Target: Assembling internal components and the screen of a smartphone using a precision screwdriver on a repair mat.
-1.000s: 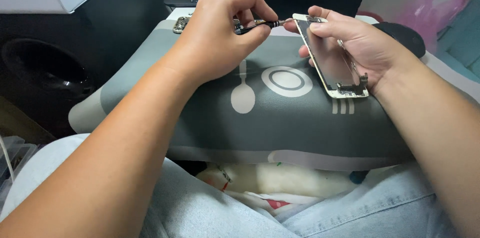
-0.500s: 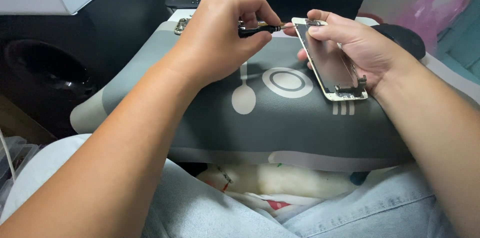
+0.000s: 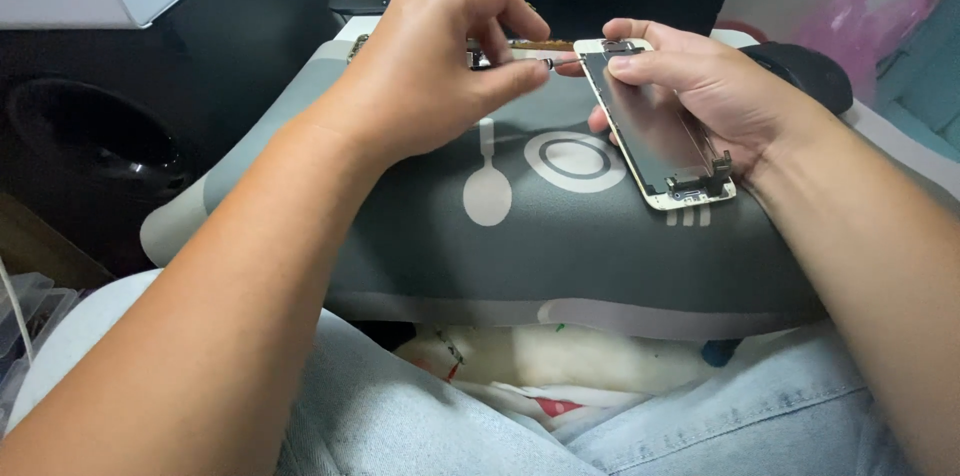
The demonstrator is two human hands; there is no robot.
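My right hand [image 3: 700, 86] grips thin white-framed phone screen panel [image 3: 655, 131] by edges, above grey cushion [image 3: 560, 246]. Left hand [image 3: 440, 66] pinches small metal tool [image 3: 530, 63] at panel top. Panel looks light, stiff, fragile; I'd hold frame edges only.

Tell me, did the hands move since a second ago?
Barely. The left hand edged its small metal tool closer to the top of the white-framed phone screen panel. The right hand still holds that panel over the grey cushion. Nothing taken or released.

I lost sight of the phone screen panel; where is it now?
In the head view, the phone screen panel lies right of centre, held in the right hand above the grey cushion, its top end near the left hand.
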